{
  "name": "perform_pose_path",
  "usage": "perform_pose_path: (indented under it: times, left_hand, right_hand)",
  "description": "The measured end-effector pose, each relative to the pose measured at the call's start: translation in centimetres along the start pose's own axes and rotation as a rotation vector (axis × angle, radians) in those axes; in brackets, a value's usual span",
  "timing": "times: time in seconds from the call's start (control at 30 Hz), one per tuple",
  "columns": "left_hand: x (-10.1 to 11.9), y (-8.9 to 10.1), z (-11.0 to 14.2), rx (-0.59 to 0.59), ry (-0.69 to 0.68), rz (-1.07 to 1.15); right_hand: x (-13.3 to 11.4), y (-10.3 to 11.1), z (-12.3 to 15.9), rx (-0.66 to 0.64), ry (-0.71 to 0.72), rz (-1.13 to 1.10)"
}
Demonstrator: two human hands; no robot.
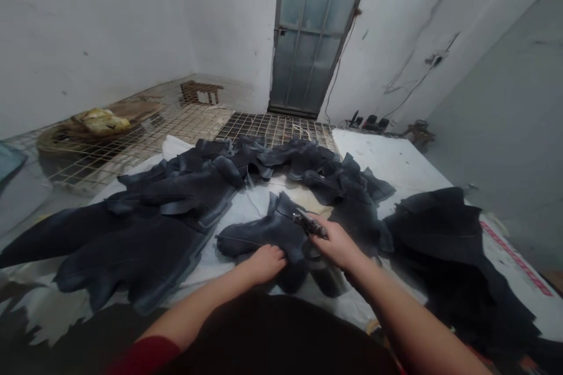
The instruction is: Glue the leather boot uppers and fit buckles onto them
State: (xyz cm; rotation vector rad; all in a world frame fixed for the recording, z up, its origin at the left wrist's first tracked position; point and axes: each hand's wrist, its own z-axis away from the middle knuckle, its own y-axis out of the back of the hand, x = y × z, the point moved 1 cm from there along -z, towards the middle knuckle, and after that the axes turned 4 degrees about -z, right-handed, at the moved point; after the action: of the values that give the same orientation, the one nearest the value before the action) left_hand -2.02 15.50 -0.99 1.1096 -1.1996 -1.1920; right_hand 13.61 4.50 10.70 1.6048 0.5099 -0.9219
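In my right hand (336, 243) is a metal tool that looks like a spray gun (311, 225), its silver front end over a dark, boot-shaped, leather-like piece (259, 234). A blurred, dark, cup-shaped part (328, 278) shows below that hand; whether it belongs to the tool I cannot tell. My left hand (266, 262) bears on the near edge of the same piece, fingers bent and close together. This piece lies on a pale sheet (244, 205). Similar dark pieces (153, 228) overlap in an arc to the left, behind and to the right of it.
A tall dark stack of pieces (440, 228) stands at the right on a white board (378, 152). Wire mesh (176, 129) extends behind, with a yellowish bundle (103, 122) at the left. A metal-framed door (308, 41) stands in the back wall, and cords hang beside it.
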Motion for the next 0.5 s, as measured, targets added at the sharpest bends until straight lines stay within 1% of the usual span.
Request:
perform_pose_path:
  times: [0.13, 0.2, 0.3, 0.37, 0.43, 0.5]
  left_hand:
    - [-0.5, -0.2, -0.9, -0.082, 0.017, 0.031]
    - [-0.6, -0.3, -0.9, -0.095, 0.062, 0.059]
    - [-0.5, -0.1, -0.9, -0.083, 0.163, 0.115]
    - [-0.8, 0.3, -1.3, -0.038, 0.269, 0.154]
    - [-1.8, 1.2, -2.0, 0.034, 0.413, 0.186]
    - [-3.7, 2.7, -3.0, 0.112, 0.572, 0.198]
  right_hand:
    - [-1.3, -0.9, -0.1, -0.13, 0.07, -0.092]
    - [-1.7, -1.3, -0.1, -0.15, 0.072, -0.129]
    - [-1.2, -1.1, 0.4, -0.112, 0.074, -0.201]
    - [-0.4, -0.5, 1.2, -0.067, 0.067, -0.25]
    - [0.7, 0.4, 2.2, 0.002, 0.035, -0.287]
    - [1.6, 1.3, 3.4, 0.096, -0.016, -0.301]
